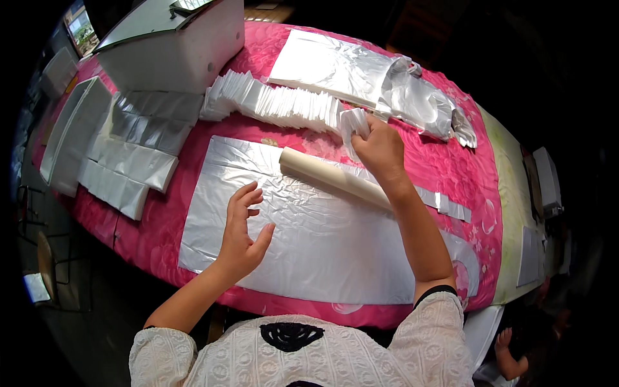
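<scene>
My right hand (pixel 382 149) grips a white folded plastic bag (pixel 352 124) at the right end of a long row of folded white bags (pixel 277 102) standing on edge. My left hand (pixel 242 235) is open and holds nothing, fingers apart, over a large flat sheet of silvery-white plastic bags (pixel 309 251). A pale cream tube (pixel 322 173) lies slantwise across the sheet's far part. The tube's right end is hidden behind my right forearm. Beside the tube runs a narrow plastic strip (pixel 425 197), partly behind that forearm.
A pink flowered cloth (pixel 155 238) covers the table. At the back left stands a large white box (pixel 174 58), with stacked folded bags (pixel 129 164) and a white bin (pixel 77 138) nearby. A pile of silvery bags (pixel 335 64) lies at the back. Another person's hand (pixel 505 342) shows lower right.
</scene>
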{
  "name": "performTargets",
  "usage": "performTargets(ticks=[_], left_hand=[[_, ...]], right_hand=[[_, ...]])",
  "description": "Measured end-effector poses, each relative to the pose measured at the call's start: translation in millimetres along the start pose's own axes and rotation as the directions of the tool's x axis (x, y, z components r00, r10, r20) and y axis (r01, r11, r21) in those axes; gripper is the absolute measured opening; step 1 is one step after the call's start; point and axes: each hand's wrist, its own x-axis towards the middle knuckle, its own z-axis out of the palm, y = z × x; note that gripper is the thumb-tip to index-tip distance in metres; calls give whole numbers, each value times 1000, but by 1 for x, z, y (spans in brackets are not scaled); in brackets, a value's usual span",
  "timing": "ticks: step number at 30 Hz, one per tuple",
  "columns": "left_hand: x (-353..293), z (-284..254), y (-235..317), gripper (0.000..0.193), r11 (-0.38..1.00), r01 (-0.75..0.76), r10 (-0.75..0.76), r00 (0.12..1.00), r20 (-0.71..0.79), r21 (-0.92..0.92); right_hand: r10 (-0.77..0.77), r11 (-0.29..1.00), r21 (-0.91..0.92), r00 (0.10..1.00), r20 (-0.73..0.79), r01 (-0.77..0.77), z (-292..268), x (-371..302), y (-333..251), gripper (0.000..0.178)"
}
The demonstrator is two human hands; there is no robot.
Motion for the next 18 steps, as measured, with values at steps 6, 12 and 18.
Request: performTargets(ticks=[6,12,18], left_hand=[[8,60,5,59,859,138,-133,990,46,-493],[-18,80,-6,46,809,196,-334,929,-158,-555],[-37,66,-36,29,919,-87,41,991,-126,-384]], right_hand=[[-271,961,43,960,-63,274,32,-114,-39,43],[-318,890,327,946,-57,319,66,-175,-43,65],[-248,881,400,967,-61,251,62,-190,-16,84]])
